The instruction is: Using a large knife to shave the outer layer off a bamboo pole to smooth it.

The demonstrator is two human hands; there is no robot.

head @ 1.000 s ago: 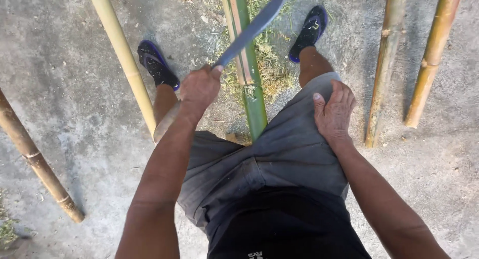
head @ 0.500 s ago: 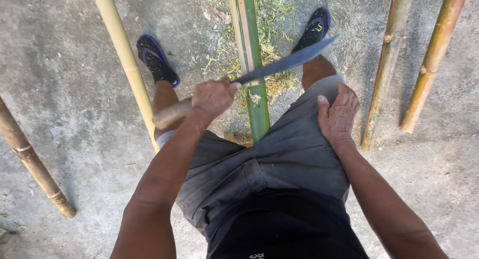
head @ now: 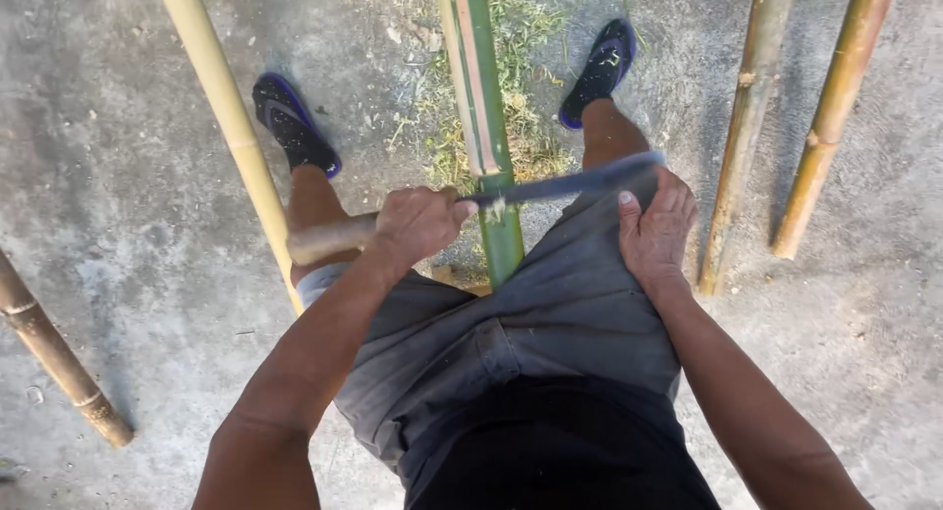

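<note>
Fingers of the left hand are wrapped tight around the wooden handle of a long knife, whose dark blade lies crosswise against a green bamboo pole that runs away from the person between the two feet, its near end tucked between the knees. The right hand lies flat and open on the grey shorts over the right thigh, fingers spread and gripping nothing, just beside the blade's tip. A pale strip shows where the green skin is already shaved off the pole's upper face, and the blade's edge meets the pole at the near end of that strip. Grass-like shavings litter the concrete floor around the pole. Done well, by the look of it, the work calls for a shallow blade angle so that the edge peels skin rather than bites into the wall, with the pole pinned steady between the legs and the resting hand kept behind the edge's path. A yellow bamboo pole lies just outside the left foot in its dark sandal, two browner poles lie to the right, and another pole crosses the lower left corner.
</note>
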